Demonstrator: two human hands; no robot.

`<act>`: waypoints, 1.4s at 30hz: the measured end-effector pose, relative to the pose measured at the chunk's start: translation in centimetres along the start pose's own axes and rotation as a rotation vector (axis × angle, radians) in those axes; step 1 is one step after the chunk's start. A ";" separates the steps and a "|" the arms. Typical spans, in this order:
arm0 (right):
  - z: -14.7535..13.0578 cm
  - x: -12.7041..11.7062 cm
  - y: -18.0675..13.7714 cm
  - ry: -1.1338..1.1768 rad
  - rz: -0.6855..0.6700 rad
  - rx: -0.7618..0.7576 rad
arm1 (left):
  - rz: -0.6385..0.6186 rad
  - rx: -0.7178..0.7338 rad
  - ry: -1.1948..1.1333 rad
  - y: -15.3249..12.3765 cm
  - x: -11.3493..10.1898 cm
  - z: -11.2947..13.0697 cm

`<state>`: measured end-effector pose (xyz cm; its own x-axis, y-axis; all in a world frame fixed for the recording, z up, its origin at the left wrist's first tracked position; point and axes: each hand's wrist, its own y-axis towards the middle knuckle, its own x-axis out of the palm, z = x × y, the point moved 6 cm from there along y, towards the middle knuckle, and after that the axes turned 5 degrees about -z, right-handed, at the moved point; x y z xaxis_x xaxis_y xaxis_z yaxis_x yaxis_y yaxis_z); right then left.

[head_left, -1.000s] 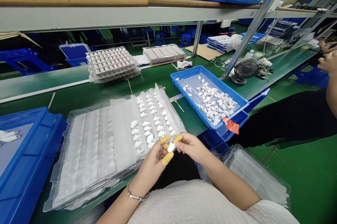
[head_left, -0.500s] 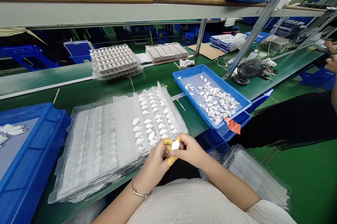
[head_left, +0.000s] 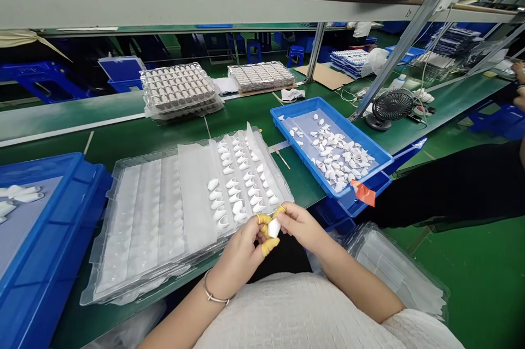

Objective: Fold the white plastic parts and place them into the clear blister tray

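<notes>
Between my two hands is a small white shell-like piece (head_left: 273, 228), held close to the table's front edge. My left hand (head_left: 248, 241), with yellow finger covers on its tips, closes on it from the left. From the right, my right hand (head_left: 298, 222) pinches it, with a yellow cover on one finger. Just beyond lies a clear plastic tray (head_left: 135, 212) lined with thin white sheet. Rows of similar white pieces (head_left: 233, 196) sit in its right part. A blue bin (head_left: 283, 130) at the right holds a loose heap of such pieces.
A blue crate (head_left: 61, 217) stands at the left with white tubular pieces. Stacked trays of parts (head_left: 180, 89) are at the back. A small black fan (head_left: 389, 108) stands behind the bin by a metal post. A shelf (head_left: 205, 7) crosses above. Another person is at the far right.
The white piece has turned in my fingers and sits slightly lower. My right fingers have shifted to its upper right side, and the view has tilted a little.
</notes>
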<state>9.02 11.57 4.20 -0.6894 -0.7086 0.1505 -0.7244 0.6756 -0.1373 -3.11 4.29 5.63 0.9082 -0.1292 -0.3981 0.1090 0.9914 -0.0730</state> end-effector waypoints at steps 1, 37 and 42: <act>-0.1 0.3 -0.1 0.009 -0.028 -0.006 | 0.010 0.005 0.020 0.0 -0.1 0.1; -1.1 10.7 23.1 -1.513 -0.278 -0.159 | 0.386 -0.186 -0.389 -4.4 -8.5 -10.7; -0.2 11.5 22.1 -1.580 -0.338 -0.179 | 0.443 -0.205 -0.379 -4.0 -9.1 -10.4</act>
<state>-14.91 18.39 3.08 0.0932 -0.2366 -0.9671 -0.9033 0.3885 -0.1821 -15.98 1.24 0.04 0.9338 0.3487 -0.0808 -0.3575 0.9193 -0.1646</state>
